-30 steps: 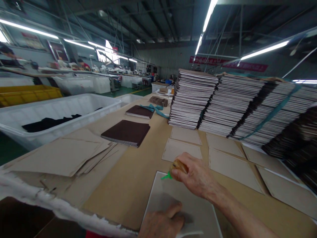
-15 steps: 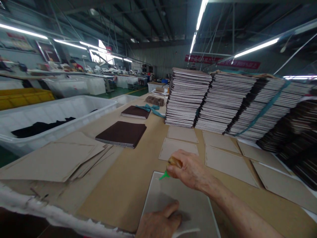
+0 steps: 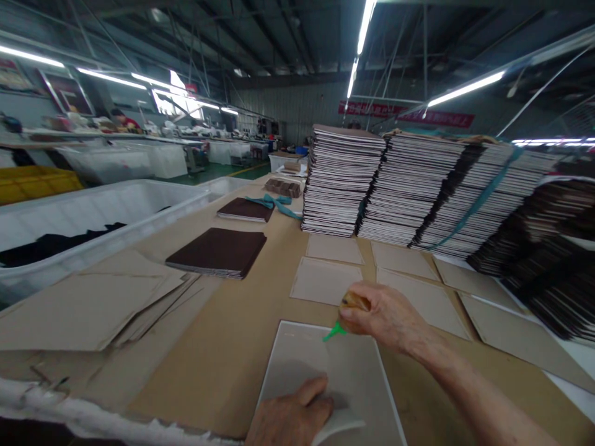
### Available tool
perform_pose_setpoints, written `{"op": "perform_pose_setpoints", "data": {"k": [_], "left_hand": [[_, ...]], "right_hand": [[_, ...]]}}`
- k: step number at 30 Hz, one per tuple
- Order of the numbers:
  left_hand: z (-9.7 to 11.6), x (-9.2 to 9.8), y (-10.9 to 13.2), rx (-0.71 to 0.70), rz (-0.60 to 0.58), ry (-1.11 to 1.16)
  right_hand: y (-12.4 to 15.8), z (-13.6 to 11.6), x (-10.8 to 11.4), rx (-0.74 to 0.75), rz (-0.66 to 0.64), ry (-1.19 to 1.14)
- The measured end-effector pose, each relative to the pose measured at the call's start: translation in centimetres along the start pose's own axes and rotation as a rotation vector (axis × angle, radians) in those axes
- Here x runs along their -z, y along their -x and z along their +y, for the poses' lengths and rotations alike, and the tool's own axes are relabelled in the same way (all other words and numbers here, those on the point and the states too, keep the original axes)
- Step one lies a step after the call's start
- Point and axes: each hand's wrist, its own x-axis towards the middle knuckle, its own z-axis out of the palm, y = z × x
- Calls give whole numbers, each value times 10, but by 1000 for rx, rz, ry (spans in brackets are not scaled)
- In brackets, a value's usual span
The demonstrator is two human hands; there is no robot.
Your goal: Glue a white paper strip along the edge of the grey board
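My right hand (image 3: 383,313) is closed around a small amber bottle with a green nozzle (image 3: 335,332), which looks like a glue bottle. The nozzle tip points down at the far part of a grey-beige panel (image 3: 357,378) with a pale edge. A faint wet-looking line runs along the panel's far edge, left of the tip. Low on the same panel rests my left hand (image 3: 290,414), thumb and fingers apart and pressing on the surface. Beside its fingers a pale curled flap (image 3: 339,426) lifts up; whether the fingers touch it I cannot tell.
Several similar beige panels (image 3: 325,280) lie beyond and to the right. Tall stacks of dark-covered boards (image 3: 344,183) stand behind them. Dark brown folded pieces (image 3: 216,249) and loose beige sheets (image 3: 93,303) are on the left, near a white bin (image 3: 139,198).
My right hand has moved the green nozzle to the right along the panel's far edge. My left hand stays in place on the panel. The whole view has shifted slightly.
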Motion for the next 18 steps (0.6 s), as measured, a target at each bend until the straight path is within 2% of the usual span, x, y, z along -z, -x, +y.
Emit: {"op": "perform_pose_setpoints", "data": {"k": [6, 9, 18], "left_hand": [[-1, -4, 0, 42, 19, 33], [0, -2, -1, 52, -15, 24], [3, -4, -1, 74, -15, -4]], "right_hand": [[23, 24, 15, -95, -12, 13], [33, 40, 19, -146, 8, 19], [61, 85, 14, -259, 61, -159]]}}
